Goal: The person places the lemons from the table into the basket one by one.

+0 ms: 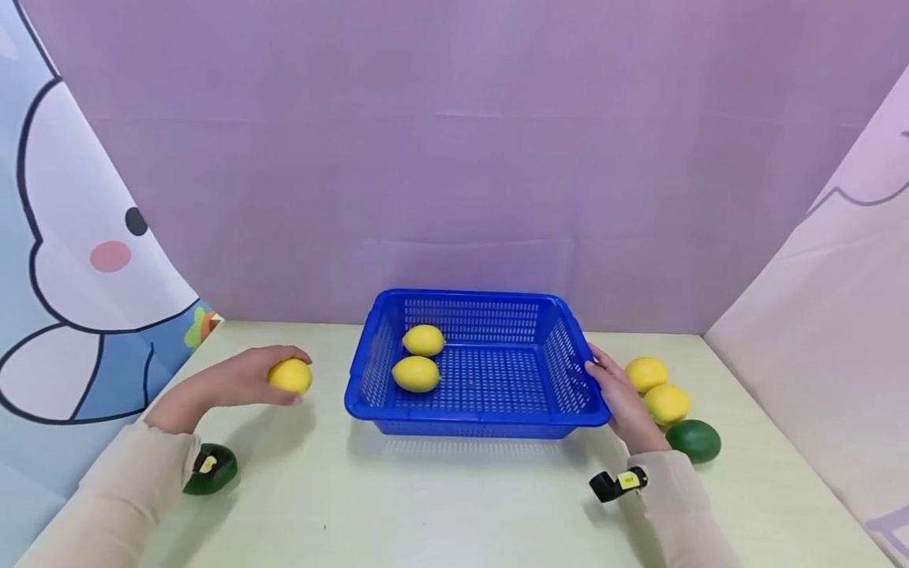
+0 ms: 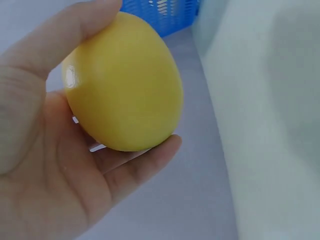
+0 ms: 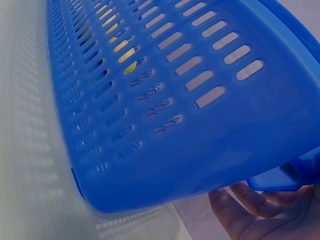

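Note:
My left hand [image 1: 245, 377] grips a yellow lemon [image 1: 290, 376] over the left side of the table, its shadow falling below. In the left wrist view, thumb and fingers curl round that lemon [image 2: 125, 85]. At centre stands a blue plastic basket [image 1: 476, 416] with slotted walls. Two lemons lie in its left part, one lemon [image 1: 424, 340] behind the other lemon [image 1: 417, 374]. My right hand [image 1: 623, 396] holds the basket's right rim. From the right wrist, its fingers [image 3: 250, 202] show under the rim, outside the slotted wall.
Right of my right hand lie two more lemons [image 1: 647, 374] [image 1: 667, 404] and a dark green avocado-like fruit [image 1: 693, 441]. Another dark green fruit [image 1: 220, 470] sits partly hidden by my left sleeve. A purple cloth [image 1: 454, 158] hangs behind the pale table [image 1: 426, 505].

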{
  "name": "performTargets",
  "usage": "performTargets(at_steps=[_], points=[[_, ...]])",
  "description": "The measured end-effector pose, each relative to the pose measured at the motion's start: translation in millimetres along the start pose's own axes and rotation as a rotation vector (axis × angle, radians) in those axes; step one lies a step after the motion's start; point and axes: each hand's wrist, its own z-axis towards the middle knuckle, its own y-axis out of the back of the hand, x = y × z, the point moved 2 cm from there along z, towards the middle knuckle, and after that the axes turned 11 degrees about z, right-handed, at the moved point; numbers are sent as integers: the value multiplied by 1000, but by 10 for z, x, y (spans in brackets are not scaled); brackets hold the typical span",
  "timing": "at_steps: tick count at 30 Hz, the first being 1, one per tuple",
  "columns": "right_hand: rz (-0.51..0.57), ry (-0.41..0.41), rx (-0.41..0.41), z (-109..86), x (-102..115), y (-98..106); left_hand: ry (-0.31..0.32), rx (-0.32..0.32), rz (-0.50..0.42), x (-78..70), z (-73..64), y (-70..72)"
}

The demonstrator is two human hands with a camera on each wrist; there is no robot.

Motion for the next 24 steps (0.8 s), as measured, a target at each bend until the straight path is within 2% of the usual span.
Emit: performTargets(at_steps=[9, 17, 24], points=[[-4, -3, 5, 5, -7, -4, -19, -70, 21, -155, 94, 125], [17, 0, 16, 13, -5, -3, -28, -83, -2, -325, 190, 200], [19, -14, 11, -3, -1, -1, -74, -121, 18, -476, 282, 296]])
